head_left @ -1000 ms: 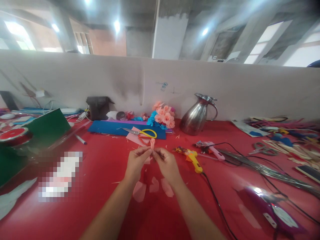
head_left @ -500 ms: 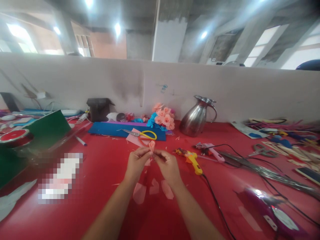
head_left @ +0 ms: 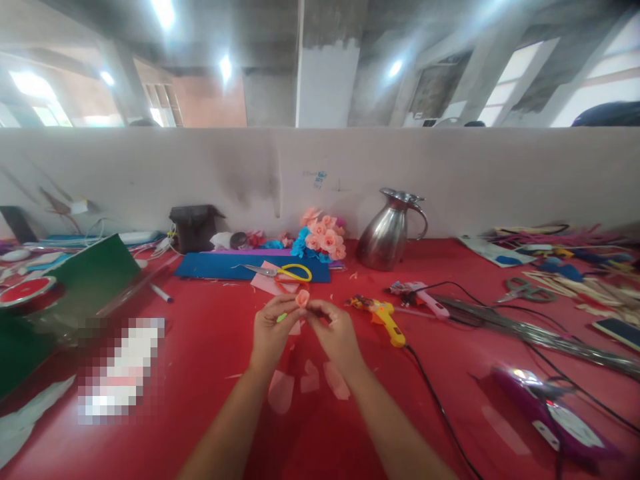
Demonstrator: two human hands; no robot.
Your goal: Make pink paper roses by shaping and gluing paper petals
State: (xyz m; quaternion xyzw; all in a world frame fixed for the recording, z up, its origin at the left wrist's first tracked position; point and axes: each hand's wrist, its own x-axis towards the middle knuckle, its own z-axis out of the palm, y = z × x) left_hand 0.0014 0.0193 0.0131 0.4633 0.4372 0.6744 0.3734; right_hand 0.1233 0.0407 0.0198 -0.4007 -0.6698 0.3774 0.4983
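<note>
Turned since the earlier frame, the pink flower (head_left: 302,299) is showing a rounder face. The left hand (head_left: 271,328) and right hand (head_left: 333,330) are pinching its base between thumbs and fingers, likely to avoid crushing it. Paper pieces (head_left: 281,392) and a glue gun (head_left: 389,324) are lying on the table (head_left: 200,373) near the hands, presumably for easy reach.

A red table (head_left: 210,347) bears paper pieces (head_left: 281,392), a glue gun (head_left: 387,323) and a jug (head_left: 384,235).

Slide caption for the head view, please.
Left hand and right hand pinch a small peach flower above a red table.
</note>
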